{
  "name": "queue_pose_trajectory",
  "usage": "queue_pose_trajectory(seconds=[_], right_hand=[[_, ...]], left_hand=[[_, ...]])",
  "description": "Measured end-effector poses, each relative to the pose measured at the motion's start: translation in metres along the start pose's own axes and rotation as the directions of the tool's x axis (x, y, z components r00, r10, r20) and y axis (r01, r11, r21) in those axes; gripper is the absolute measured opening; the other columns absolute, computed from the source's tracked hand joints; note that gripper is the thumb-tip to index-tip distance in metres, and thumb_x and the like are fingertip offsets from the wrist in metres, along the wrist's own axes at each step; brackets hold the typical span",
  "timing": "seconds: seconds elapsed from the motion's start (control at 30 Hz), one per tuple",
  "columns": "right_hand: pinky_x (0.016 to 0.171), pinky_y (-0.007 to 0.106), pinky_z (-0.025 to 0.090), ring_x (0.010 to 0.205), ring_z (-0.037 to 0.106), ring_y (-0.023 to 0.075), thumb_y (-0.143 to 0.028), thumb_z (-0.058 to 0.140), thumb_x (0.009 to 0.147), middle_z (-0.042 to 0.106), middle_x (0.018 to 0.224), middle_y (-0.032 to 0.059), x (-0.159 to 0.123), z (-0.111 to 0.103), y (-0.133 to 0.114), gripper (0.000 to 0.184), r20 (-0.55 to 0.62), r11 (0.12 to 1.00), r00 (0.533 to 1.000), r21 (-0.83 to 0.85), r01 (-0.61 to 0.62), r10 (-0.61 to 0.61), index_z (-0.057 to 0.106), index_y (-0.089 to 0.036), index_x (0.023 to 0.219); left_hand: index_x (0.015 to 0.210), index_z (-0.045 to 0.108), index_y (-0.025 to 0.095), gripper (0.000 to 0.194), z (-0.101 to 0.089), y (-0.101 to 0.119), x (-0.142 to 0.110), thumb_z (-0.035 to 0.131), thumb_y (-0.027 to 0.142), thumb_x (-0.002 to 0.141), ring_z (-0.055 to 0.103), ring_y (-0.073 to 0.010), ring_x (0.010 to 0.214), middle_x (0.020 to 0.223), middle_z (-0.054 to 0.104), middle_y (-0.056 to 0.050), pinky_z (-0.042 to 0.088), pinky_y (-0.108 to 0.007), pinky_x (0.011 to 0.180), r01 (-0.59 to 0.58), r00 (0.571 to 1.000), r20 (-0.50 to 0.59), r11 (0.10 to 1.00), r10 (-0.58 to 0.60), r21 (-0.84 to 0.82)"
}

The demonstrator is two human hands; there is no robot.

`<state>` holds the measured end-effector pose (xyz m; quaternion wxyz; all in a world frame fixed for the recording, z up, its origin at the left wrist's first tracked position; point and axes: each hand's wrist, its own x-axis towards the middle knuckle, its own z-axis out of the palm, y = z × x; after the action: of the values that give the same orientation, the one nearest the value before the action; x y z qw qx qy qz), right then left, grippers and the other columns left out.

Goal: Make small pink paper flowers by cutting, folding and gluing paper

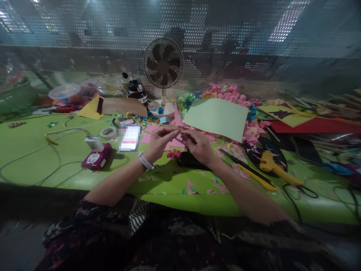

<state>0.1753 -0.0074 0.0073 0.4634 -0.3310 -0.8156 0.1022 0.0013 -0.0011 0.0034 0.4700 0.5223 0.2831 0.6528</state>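
My left hand [161,140] and my right hand [198,145] meet above the green table [56,165], fingertips pinched together on a small pink paper piece [177,132]. My left wrist wears a white watch [145,161]. More pink paper [173,144] and a pink paper flower [173,153] lie under the hands. A dark object [189,162] lies beneath my right wrist. A pale green paper sheet [216,117] rests just behind the hands.
A small fan [163,67] stands at the back centre. A phone [129,137], tape roll [108,133], magenta device [96,159] and white charger [94,143] lie left. Yellow glue gun [272,166], yellow cutter [255,176], pink paper flowers [225,92] and coloured sheets lie right.
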Motion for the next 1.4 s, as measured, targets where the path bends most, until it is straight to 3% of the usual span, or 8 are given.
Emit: queue_pose_trajectory(seconds=[0.27,0.4,0.53,0.67,1.0,1.13,1.27,1.4], right_hand=[[0.074,0.033,0.055,0.081,0.066,0.0192,-0.038,0.047,0.100,0.072,0.090,0.0073,0.006,-0.006,0.004,0.028,0.062,0.996,0.998,0.087,0.017,-0.023,0.068,-0.021,0.097],[0.069,0.030,0.054,0.076,0.066,0.0170,-0.035,0.052,0.098,0.072,0.087,0.0054,0.006,-0.006,0.000,0.022,0.105,0.993,0.994,0.115,-0.022,0.010,0.068,-0.020,0.096],[0.076,0.031,0.054,0.087,0.067,0.0190,-0.031,0.057,0.096,0.073,0.103,0.0081,0.002,0.000,0.000,0.018,0.030,0.998,1.000,0.063,0.001,-0.003,0.065,-0.020,0.107],[0.079,0.034,0.053,0.090,0.067,0.0205,-0.032,0.050,0.099,0.072,0.097,0.0091,-0.001,0.004,0.004,0.019,0.003,1.000,1.000,-0.003,0.026,-0.026,0.065,-0.020,0.102],[0.069,0.029,0.052,0.075,0.065,0.0168,-0.034,0.050,0.099,0.071,0.086,0.0057,0.005,-0.006,-0.001,0.021,0.112,0.996,0.994,0.081,-0.023,0.014,0.065,-0.019,0.095],[0.076,0.034,0.054,0.085,0.067,0.0204,-0.035,0.059,0.094,0.073,0.097,0.0080,0.004,-0.004,-0.001,0.018,0.065,0.999,0.998,0.042,-0.005,0.002,0.067,-0.020,0.099],[0.082,0.038,0.054,0.090,0.067,0.0225,-0.035,0.052,0.098,0.074,0.099,0.0092,0.002,-0.001,0.001,0.021,0.041,1.000,0.999,-0.009,0.012,-0.012,0.069,-0.022,0.099],[0.079,0.035,0.054,0.087,0.067,0.0210,-0.034,0.048,0.100,0.074,0.096,0.0091,0.003,-0.002,0.002,0.024,0.044,1.000,0.999,-0.011,-0.002,0.002,0.068,-0.021,0.101]], left_hand=[[0.084,0.078,0.020,0.022,-0.006,-0.009,0.001,0.082,0.038,0.073,0.060,-0.0079,0.061,0.073,0.071,-0.001,0.045,-0.019,0.056,0.073,0.994,0.082,0.997,-0.072,-0.017],[0.080,0.078,0.019,0.020,-0.007,-0.008,0.001,0.083,0.037,0.072,0.059,-0.0077,0.060,0.070,0.070,-0.001,0.044,-0.020,0.055,0.054,0.995,0.080,0.998,-0.055,0.017],[0.070,0.074,0.017,0.021,-0.003,-0.003,0.001,0.084,0.036,0.070,0.056,-0.0074,0.057,0.063,0.067,0.000,0.043,-0.020,0.054,-0.005,1.000,0.017,0.999,0.004,0.052],[0.069,0.072,0.017,0.024,-0.001,-0.002,0.001,0.085,0.038,0.068,0.056,-0.0078,0.056,0.063,0.066,0.000,0.045,-0.020,0.054,-0.013,1.000,-0.022,0.999,0.014,0.046],[0.078,0.072,0.017,0.030,-0.002,-0.002,0.002,0.081,0.046,0.072,0.060,-0.0085,0.060,0.068,0.069,-0.001,0.048,-0.020,0.056,0.049,0.998,0.047,0.998,-0.051,0.034],[0.072,0.067,0.017,0.033,-0.001,-0.002,0.001,0.079,0.047,0.074,0.059,-0.0079,0.059,0.065,0.065,0.001,0.049,-0.020,0.058,0.042,0.998,0.034,0.998,-0.044,0.039],[0.069,0.066,0.016,0.033,0.000,-0.002,0.001,0.080,0.046,0.073,0.058,-0.0080,0.059,0.064,0.065,0.000,0.049,-0.021,0.059,0.020,1.000,0.015,0.999,-0.021,0.046],[0.074,0.070,0.016,0.032,0.000,0.000,0.001,0.084,0.044,0.068,0.062,-0.0099,0.063,0.069,0.068,-0.001,0.051,-0.023,0.062,0.041,0.999,0.020,0.999,-0.041,0.015]])
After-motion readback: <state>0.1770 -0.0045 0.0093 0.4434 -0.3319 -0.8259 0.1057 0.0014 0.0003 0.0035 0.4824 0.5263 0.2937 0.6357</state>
